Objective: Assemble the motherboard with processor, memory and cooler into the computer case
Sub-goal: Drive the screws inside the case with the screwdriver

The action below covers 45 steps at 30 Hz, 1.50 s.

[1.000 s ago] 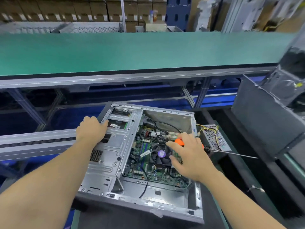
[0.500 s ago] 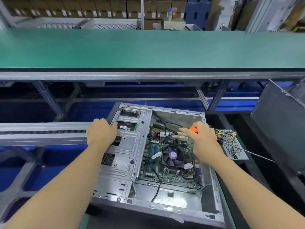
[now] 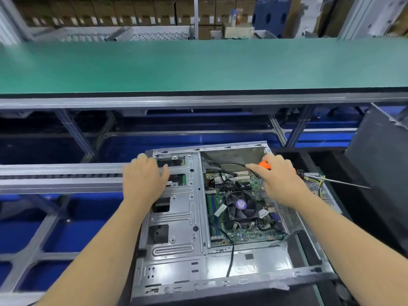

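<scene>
An open metal computer case (image 3: 176,257) lies on its side in front of me. Inside it sits the green motherboard (image 3: 254,234) with a black cooler fan (image 3: 241,205) and memory sticks (image 3: 213,204). My left hand (image 3: 143,181) rests on the case's upper left corner, over the drive cage. My right hand (image 3: 279,180) holds an orange-handled screwdriver (image 3: 265,165) at the case's far right corner; its long shaft (image 3: 344,183) points right. Its index finger reaches towards the black cables.
A green conveyor belt (image 3: 198,65) runs across behind the case. A dark grey case panel (image 3: 379,155) stands at the right. A power supply (image 3: 320,186) with yellow wires hangs off the case's right side. Aluminium rails (image 3: 55,175) lie to the left.
My right hand has moved with the screwdriver from above the cooler fan to the far right corner of the case. The left hand stays on the case's upper left corner.
</scene>
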### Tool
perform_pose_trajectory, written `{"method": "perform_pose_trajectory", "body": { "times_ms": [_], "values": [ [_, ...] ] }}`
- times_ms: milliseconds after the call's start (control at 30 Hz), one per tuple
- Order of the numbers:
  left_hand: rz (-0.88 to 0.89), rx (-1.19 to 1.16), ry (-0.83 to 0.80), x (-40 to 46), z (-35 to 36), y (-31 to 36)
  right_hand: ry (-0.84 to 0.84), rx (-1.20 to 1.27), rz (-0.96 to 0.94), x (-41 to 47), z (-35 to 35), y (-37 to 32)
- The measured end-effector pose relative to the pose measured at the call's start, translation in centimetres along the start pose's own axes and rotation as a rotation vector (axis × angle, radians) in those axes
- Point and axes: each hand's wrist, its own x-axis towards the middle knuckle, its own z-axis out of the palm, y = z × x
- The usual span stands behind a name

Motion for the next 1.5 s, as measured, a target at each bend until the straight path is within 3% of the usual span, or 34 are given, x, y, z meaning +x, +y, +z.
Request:
{"method": "perform_pose_trajectory", "body": {
  "times_ms": [100, 367, 633, 833, 1067, 1367, 1500],
  "values": [
    [0.141, -0.065, 0.045, 2.4, 0.8, 2.7, 0.081, 0.09, -0.048, -2.5, -1.4, -2.0],
    [0.395, -0.041, -0.149, 7.0, 2.7, 11.3, 0.157, 0.154, -0.116, -10.4, -4.3, -7.1],
    [0.392, 0.017, -0.16, 7.6, 3.9, 11.9, 0.222, 0.188, -0.189, -13.9, -2.0, -8.6],
    [0.311, -0.022, -0.182, 7.4, 3.9, 11.2, 0.247, 0.165, -0.242, -12.9, -1.5, -6.8],
    [0.104, 0.021, -0.191, 6.1, 3.6, 5.7, 0.118, 0.069, -0.261, -7.9, -1.5, -1.6],
    [-0.192, 0.147, -0.43, 2.9, 1.5, 0.3, -0.003, -0.074, -0.209, -1.1, -1.2, 2.6],
    [-0.148, 0.012, -0.356, 3.5, 1.7, -0.3, 0.027, -0.13, -0.115, -0.8, -1.6, 1.5]
  ]
}}
